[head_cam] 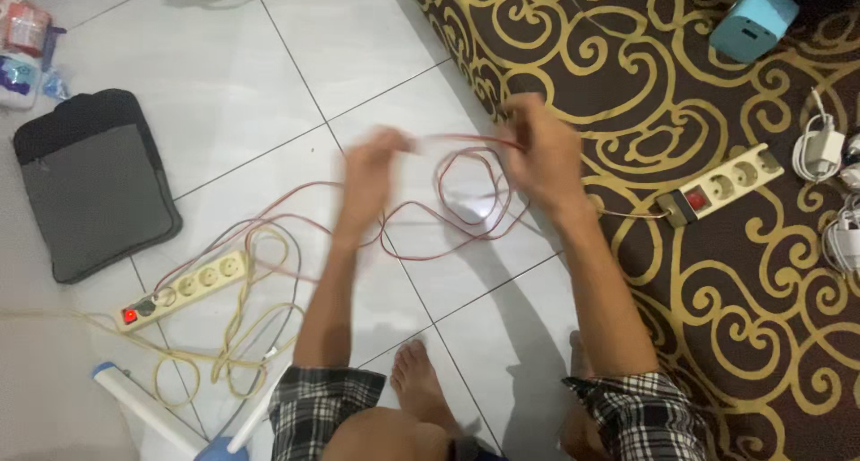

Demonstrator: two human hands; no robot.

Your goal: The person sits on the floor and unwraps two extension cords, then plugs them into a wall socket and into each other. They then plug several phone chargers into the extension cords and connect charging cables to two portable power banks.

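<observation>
As seen from the head camera, I have both hands raised over the white tiled floor (224,76), each on the same thin red cable (466,212). My left hand (372,170) is blurred; its fingers appear pinched together on the cable's upper run, though the blur prevents a firm reading. My right hand (542,156) is closed around the cable at the top of its loops, fingers together on it.

Cable condition:
1. Several loose turns hang between and below the hands and rest on the tiles.
2. One long strand trails left toward the cream power strip (184,291), where it crosses that strip's yellowish cord (242,336).
3. I judge the gathering partly done: a few loops are formed, and the trailing strand is not yet taken in.

Surroundings:
- A second power strip (721,185) lies on the brown and gold patterned carpet (717,318), just right of my right wrist.
- A grey padded sleeve (94,188) lies well apart at left.
- A pale blue box (754,20) and white chargers (824,152) sit far right.
</observation>
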